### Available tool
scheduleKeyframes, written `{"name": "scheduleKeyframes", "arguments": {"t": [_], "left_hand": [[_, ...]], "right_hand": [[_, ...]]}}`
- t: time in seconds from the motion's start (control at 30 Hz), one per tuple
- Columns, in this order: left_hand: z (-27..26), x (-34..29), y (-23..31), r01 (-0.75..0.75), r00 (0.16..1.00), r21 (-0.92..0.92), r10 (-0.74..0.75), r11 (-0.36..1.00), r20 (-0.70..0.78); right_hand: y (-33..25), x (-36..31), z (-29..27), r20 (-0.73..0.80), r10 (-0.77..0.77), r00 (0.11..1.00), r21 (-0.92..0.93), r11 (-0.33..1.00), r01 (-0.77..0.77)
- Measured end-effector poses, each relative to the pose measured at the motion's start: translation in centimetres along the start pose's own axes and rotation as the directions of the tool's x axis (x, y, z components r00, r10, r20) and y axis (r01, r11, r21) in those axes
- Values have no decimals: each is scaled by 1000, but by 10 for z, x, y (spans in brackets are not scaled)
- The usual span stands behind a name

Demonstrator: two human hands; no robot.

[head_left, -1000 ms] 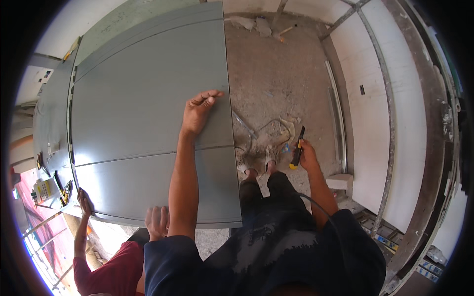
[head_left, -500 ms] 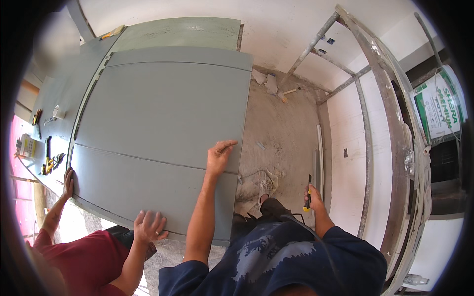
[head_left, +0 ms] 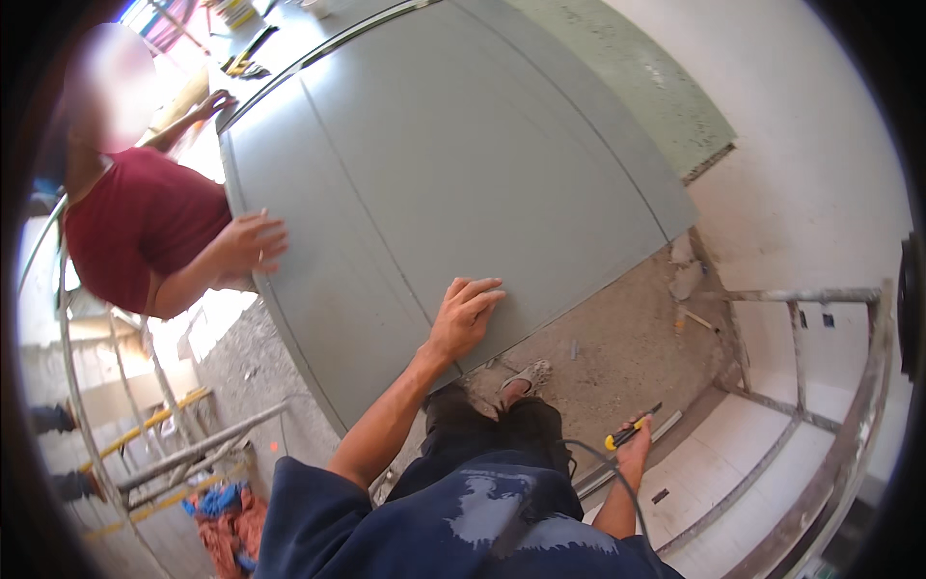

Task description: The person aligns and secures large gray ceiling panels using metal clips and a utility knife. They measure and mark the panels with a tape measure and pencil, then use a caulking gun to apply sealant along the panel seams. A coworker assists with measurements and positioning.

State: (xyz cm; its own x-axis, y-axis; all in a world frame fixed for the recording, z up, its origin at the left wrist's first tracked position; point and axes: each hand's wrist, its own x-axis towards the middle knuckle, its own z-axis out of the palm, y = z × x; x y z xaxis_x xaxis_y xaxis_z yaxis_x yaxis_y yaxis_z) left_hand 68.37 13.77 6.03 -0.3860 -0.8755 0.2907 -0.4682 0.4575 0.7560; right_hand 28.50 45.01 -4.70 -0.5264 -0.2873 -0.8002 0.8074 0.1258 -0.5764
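Note:
A large grey-green panel (head_left: 453,164) stands tilted in front of me. My left hand (head_left: 465,317) lies flat, fingers spread, on its lower edge. My right hand (head_left: 634,446) hangs low by my side, closed around a screwdriver (head_left: 632,428) with a yellow and black handle. A person in a red shirt (head_left: 135,236) at the left holds the panel's left edge with one hand (head_left: 249,243) and reaches up with the other hand (head_left: 214,102). My feet in sandals (head_left: 521,378) stand on the concrete floor below the panel.
A metal stud frame (head_left: 801,299) runs along the right against the white wall (head_left: 820,145). Rubble pieces (head_left: 687,275) lie on the floor near the panel's corner. Scaffold tubes (head_left: 193,449) and a blue and orange bundle (head_left: 222,507) sit at lower left. Tools (head_left: 246,53) lie at top left.
My head has turned, so the panel now fills the upper middle and the other person appears larger at the left. My left hand stays on the panel; my right still holds the screwdriver.

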Motion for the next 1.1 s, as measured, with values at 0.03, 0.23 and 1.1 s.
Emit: {"name": "scheduleKeyframes", "arguments": {"t": [0.03, 0.23, 1.1], "left_hand": [[4, 3, 2, 18, 999, 74, -16, 997, -27], [21, 13, 11, 116, 991, 260, -96, 959, -91], [54, 51, 7, 252, 964, 516, -261, 819, -56]], "right_hand": [[-8, 4, 4, 34, 10, 999, -46, 999, -8], [-97, 34, 31, 174, 41, 984, -218, 976, -2], [-356, 104, 431, 764, -8, 645, -142, 973, 181]]}}
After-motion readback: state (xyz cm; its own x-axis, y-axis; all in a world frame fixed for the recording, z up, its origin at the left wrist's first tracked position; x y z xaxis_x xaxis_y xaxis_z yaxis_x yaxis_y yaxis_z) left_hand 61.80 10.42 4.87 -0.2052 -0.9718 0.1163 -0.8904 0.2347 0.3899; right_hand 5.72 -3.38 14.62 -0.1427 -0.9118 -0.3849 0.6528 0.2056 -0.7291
